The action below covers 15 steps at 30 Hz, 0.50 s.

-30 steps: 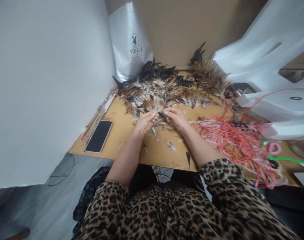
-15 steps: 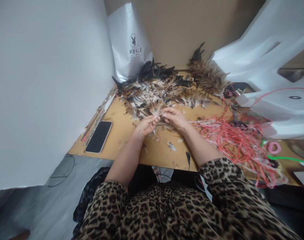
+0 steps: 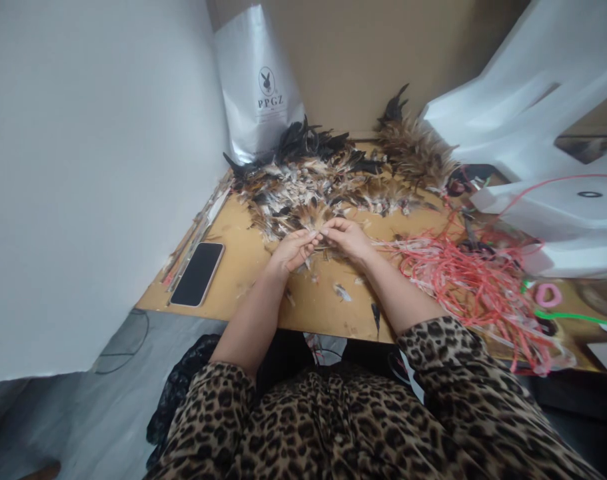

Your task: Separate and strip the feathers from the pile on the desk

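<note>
My left hand [image 3: 298, 251] and my right hand [image 3: 347, 239] meet over the table, fingertips nearly touching. A small fan of brown feathers [image 3: 312, 216] rises from between them, its lower ends pinched in my left fingers. The right thumb and forefinger are pressed together at the base of the same bunch; whether they grip a feather or some thin strand there is too small to make out. Just beyond lies a heap of loose feathers [image 3: 303, 183], black at the back and brown and whitish nearer me.
A phone [image 3: 197, 274] lies at the left. Red and pink plastic strands [image 3: 468, 283] are piled at the right, with dark-handled scissors [image 3: 476, 247] among them. Behind stand a white printed bag [image 3: 263, 87] and another bundle of brown feathers [image 3: 418, 150]. White foam-like sheeting [image 3: 513, 87] hangs at the right.
My right hand has shifted slightly and its fingertips have come closer to the left ones at the feather bunch. Everything else stays in place.
</note>
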### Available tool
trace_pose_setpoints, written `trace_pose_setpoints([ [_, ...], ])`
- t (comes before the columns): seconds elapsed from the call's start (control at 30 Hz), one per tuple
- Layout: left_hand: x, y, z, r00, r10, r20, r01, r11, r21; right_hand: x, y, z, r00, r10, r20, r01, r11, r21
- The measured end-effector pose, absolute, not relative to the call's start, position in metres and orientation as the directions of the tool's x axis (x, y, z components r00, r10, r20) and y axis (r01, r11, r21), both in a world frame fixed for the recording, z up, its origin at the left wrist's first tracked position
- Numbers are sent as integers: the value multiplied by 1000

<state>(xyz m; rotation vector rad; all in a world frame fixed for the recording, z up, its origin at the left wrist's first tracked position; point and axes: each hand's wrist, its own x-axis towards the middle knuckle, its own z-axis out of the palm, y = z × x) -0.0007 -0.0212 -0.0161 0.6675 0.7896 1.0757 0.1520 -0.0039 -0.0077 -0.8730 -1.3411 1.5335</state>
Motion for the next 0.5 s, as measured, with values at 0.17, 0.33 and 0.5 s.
trace_pose_setpoints([
  [0.17,-2,-21,-20,301,931,-207,-468,333,818,153,-3,-8,-364,931,39,-178,-28,-984],
  [0.33,-3,-20,-24,314,935,-167,-460,304,834,155,-1,-8,-348,938,-14,-121,-60,-991],
  [0.5,-2,-20,-22,278,945,-172,-441,285,851,157,1,-10,-354,935,-20,-119,-66,-991],
])
